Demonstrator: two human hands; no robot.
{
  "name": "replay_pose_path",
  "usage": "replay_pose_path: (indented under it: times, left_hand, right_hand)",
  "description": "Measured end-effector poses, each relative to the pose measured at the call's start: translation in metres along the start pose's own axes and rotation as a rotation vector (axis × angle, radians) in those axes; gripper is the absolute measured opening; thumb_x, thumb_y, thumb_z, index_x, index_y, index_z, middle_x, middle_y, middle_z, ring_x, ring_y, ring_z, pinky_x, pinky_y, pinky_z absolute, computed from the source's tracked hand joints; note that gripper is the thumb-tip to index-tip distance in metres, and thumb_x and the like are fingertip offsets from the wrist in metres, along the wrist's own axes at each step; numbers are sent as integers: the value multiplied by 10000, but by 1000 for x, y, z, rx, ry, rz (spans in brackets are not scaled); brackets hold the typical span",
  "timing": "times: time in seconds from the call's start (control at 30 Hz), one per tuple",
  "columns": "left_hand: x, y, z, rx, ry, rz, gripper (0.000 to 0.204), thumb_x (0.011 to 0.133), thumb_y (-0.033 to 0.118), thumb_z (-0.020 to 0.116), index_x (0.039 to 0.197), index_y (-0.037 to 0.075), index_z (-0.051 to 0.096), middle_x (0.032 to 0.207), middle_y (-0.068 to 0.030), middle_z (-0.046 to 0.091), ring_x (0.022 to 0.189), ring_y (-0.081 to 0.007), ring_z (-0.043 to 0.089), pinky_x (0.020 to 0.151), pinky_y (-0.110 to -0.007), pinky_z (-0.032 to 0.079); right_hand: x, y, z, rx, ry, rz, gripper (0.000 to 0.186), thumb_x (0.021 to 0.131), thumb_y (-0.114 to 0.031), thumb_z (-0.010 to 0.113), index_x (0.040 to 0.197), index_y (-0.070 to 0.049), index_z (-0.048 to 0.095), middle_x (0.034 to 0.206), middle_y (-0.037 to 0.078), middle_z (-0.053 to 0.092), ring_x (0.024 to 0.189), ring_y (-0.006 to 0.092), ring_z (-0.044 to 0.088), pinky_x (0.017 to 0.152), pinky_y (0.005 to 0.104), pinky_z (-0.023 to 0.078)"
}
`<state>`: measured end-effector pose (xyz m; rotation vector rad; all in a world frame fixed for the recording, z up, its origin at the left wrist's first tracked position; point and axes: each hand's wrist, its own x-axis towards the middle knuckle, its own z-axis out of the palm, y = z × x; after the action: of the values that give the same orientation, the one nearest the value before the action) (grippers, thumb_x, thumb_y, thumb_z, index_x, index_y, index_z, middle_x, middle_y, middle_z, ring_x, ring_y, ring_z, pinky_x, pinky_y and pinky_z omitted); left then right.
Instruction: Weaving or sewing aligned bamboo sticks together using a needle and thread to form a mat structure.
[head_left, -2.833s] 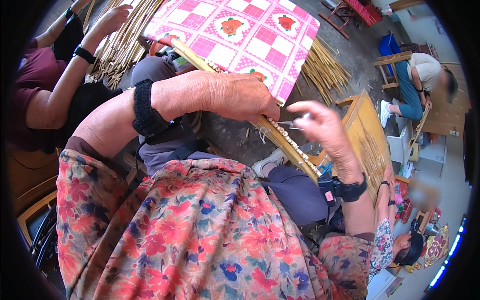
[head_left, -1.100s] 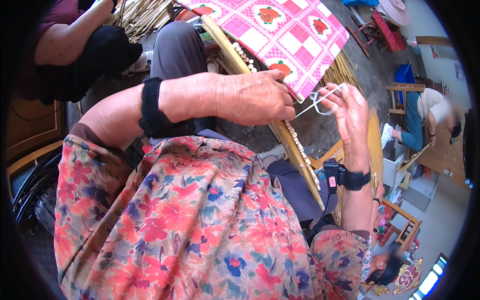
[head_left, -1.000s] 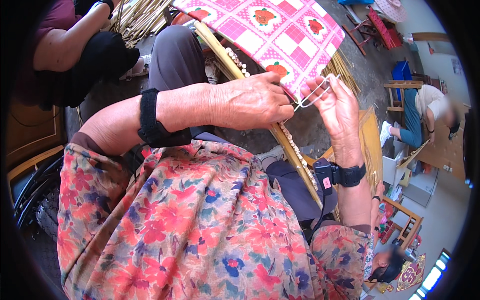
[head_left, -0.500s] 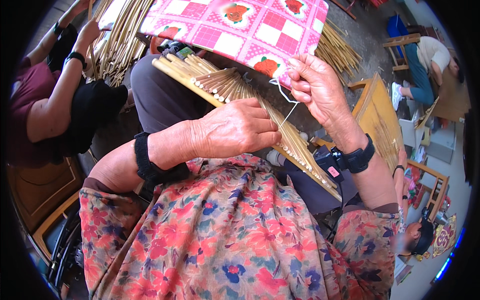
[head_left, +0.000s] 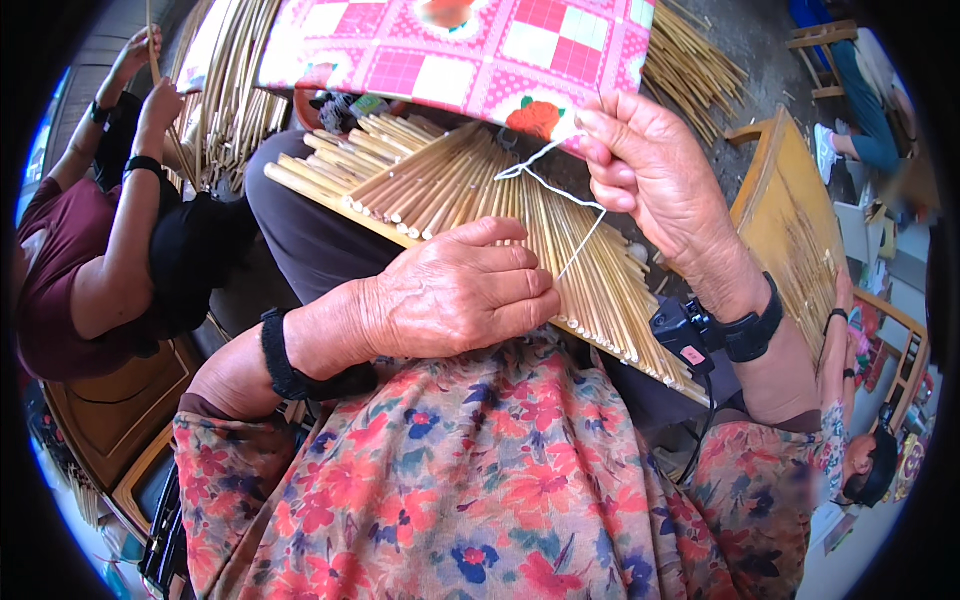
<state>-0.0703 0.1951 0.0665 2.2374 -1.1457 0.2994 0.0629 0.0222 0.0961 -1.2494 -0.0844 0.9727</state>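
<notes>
A fanned row of straw-coloured sticks [head_left: 430, 190] lies across my lap, their cut round ends lined along a pale rail. My left hand [head_left: 470, 285] is curled over the near edge of the sticks, gripping them, its fingertips hidden. My right hand [head_left: 650, 170] is raised at the upper right, closed in a pinch on white string [head_left: 530, 170] and what looks like a thin needle [head_left: 600, 98]. The string hangs in a loose loop and runs taut down to the sticks beside my left fingers.
A pink checked cloth-covered board [head_left: 420, 70] lies beyond the sticks. Cane bundles [head_left: 690, 65] lie behind it and at upper left. A co-worker [head_left: 90, 260] at left handles canes. A wooden bench [head_left: 780, 230] is at right, with another person's arm [head_left: 835, 330]; someone's legs [head_left: 865, 140] show farther back.
The sticks now show as a broad fan. My left hand has moved down along the near edge; my right hand has risen with the string. The view has shifted.
</notes>
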Motion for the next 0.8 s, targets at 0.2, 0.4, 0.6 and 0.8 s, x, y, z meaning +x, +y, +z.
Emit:
replay_pose_path:
  times: [0.2, 0.4, 0.6, 0.8]
  left_hand:
    - [-21, 9, -4, 134, -14, -63, 376, 794, 150, 586, 1153, 40, 561, 1116, -95, 618, 1040, -226, 599, 1009, -485, 356]
    - [-28, 11, -11, 169, 7, -141, 299, 825, 123, 564, 1112, 38, 564, 1089, -98, 622, 1024, -237, 601, 987, -477, 371]
    - [-30, 13, -12, 198, 114, -84, 223, 731, 121, 636, 945, 67, 608, 973, -63, 602, 887, -186, 605, 824, -383, 459]
    - [-29, 15, -21, 158, 79, -79, 237, 757, 148, 619, 986, 89, 624, 986, -58, 638, 872, -199, 635, 778, -342, 477]
  right_hand:
    - [-13, 2, -36, -460, 110, -84, 215, 948, -167, 489, 1045, 2, 579, 834, 64, 617, 619, 91, 598, 547, 222, 525]
    - [-45, -27, -66, -1062, 385, -230, 244, 930, -125, 485, 1129, -74, 618, 782, 8, 600, 557, 18, 490, 460, 132, 391]
    - [-65, -19, -17, -631, 9, 61, 167, 924, -121, 501, 1010, -44, 622, 736, -8, 595, 531, -22, 463, 436, 119, 361]
    - [-72, 16, 8, -738, -220, -19, 104, 873, -58, 582, 955, -26, 635, 797, 10, 587, 622, 63, 523, 559, 198, 436]
